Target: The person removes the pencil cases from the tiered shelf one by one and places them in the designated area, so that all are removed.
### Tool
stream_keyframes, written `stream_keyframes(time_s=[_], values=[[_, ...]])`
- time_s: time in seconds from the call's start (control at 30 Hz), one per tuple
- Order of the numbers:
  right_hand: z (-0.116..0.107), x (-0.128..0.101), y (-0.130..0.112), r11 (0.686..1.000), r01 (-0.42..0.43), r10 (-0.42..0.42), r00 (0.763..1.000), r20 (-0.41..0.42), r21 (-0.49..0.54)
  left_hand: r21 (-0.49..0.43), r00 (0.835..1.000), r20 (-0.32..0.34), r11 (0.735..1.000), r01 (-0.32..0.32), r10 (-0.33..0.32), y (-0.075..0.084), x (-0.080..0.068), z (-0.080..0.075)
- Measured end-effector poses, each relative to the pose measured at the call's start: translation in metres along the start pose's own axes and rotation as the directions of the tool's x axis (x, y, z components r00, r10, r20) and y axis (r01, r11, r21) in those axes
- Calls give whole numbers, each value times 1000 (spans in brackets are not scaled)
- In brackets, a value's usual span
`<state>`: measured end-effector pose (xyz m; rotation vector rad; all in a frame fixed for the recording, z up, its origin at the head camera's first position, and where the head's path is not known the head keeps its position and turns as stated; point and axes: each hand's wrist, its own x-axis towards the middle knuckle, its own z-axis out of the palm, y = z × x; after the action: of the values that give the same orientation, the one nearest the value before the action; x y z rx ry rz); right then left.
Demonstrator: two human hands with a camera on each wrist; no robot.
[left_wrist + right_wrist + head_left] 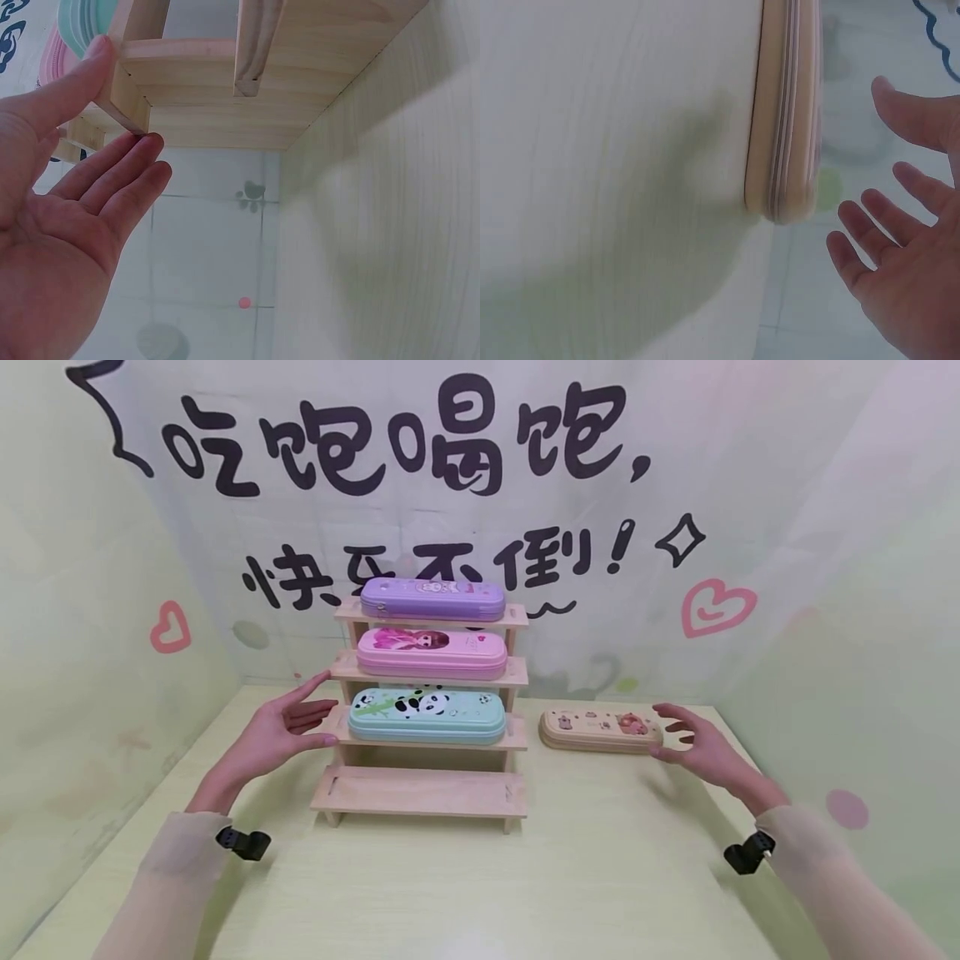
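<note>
A stepped wooden rack (pixel 420 792) bears three pencil cases on its upper steps: a purple one (pixel 435 602) on top, a pink one (pixel 435 653) with a girl picture below it, then a mint panda one (pixel 427 717). My left hand (pixel 279 731) is at the rack's left side. In the left wrist view its thumb and fairly straight fingers meet the end of a step. To the right of the rack, a beige pencil case (pixel 600 729) lies flat on the table. My right hand (pixel 697 747) stands beside its right end, fingers spread and holding nothing.
The lowest step of the rack bears no case. Behind the pale wooden table (pixel 465 885) hangs a cloth backdrop (pixel 570 527) with black lettering and pink hearts. Cloth walls also flank the table on both sides.
</note>
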<state>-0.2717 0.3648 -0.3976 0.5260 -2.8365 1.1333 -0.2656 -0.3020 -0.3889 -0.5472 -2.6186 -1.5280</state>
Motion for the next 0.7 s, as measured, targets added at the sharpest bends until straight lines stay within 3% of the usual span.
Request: stream_keyframes(time_s=[0.33, 0.7], values=[[39, -13, -64, 985, 172, -172, 983, -70, 1, 22, 1000, -3, 1000, -2, 2, 2, -1, -2], [76, -4, -121, 971, 230, -228, 973, -35, 70, 16, 1000, -2, 1000, -3, 3, 1, -1, -1]])
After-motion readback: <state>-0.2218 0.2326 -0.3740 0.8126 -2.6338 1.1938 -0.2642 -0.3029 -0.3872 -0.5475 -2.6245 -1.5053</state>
